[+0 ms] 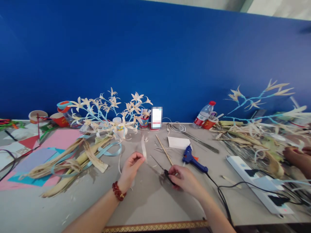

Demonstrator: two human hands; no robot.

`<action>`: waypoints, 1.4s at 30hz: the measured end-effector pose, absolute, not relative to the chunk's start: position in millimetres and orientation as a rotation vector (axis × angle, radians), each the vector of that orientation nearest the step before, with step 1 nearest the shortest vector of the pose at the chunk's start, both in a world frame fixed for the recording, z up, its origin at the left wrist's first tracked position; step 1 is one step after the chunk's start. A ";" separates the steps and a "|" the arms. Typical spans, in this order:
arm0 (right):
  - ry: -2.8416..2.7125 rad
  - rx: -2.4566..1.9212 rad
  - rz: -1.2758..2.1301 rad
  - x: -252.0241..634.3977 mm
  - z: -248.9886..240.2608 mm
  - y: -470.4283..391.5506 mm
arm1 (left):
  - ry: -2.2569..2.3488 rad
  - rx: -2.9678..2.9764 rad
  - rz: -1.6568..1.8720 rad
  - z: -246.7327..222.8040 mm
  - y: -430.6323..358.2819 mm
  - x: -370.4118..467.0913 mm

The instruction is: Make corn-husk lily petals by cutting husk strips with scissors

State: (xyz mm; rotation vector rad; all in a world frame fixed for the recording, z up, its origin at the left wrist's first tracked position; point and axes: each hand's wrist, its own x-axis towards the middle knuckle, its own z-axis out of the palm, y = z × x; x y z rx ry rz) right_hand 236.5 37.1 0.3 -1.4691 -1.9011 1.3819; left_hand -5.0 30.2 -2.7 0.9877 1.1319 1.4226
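My left hand [132,166], with a red beaded bracelet at the wrist, pinches the lower end of a narrow pale strip [143,145] near the table's middle. Black-handled scissors [167,175] are in my right hand [181,178], their thin blades pointing up and left. Between the blades and the glue gun, a thin wooden stick [164,149] lies slanted on the table. The blue glue gun [193,159] rests right of the stick, beside a white card [179,142].
A white power strip [259,186] with black cables lies at right, near another person's hand [297,158]. Dried husks [73,165] and coloured paper [64,139] cover the left. Pale flower branches [107,111], a phone [156,118] and a bottle [204,114] stand at the back.
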 end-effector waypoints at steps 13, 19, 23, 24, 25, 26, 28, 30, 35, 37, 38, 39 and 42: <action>-1.459 -1.096 1.832 184.5 -12.1 12.7 | 0.986 0.956 1.410 6.1 25.2 -2.0; -1.438 -1.062 1.839 177.0 -8.3 13.1 | 0.963 1.024 1.358 8.5 22.3 -1.7; -1.427 -1.050 1.830 175.0 -7.7 12.6 | 0.951 1.032 1.335 8.1 20.6 -1.1; -1.424 -1.054 1.831 174.9 -8.4 12.4 | 0.948 1.030 1.333 8.0 20.3 -1.0; -1.424 -1.059 1.831 174.8 -9.3 12.2 | 0.945 1.028 1.331 8.0 20.1 -0.8; -1.425 -1.062 1.829 174.9 -10.4 12.0 | 0.944 1.025 1.325 8.1 20.0 -0.7; -1.434 -1.065 1.819 175.0 -12.6 11.6 | 0.951 1.021 1.319 8.7 20.0 -0.5; -1.440 -1.071 1.812 175.1 -14.2 11.4 | 0.955 1.025 1.311 9.5 20.0 -0.4; -1.429 -1.072 1.817 175.8 -16.9 11.6 | 0.914 1.025 1.301 10.0 19.9 -0.6; -1.428 -1.062 1.823 176.5 -18.1 11.8 | 0.903 1.017 1.301 8.8 20.2 -0.5; -1.426 -1.059 1.827 176.9 -18.6 11.9 | 0.900 1.013 1.304 8.1 20.5 -0.4; -1.423 -1.058 1.832 177.3 -18.9 11.9 | 0.899 1.010 1.306 7.2 20.7 -0.4; -1.420 -1.058 1.835 178.0 -19.6 11.9 | 0.896 1.003 1.308 5.0 21.2 -0.3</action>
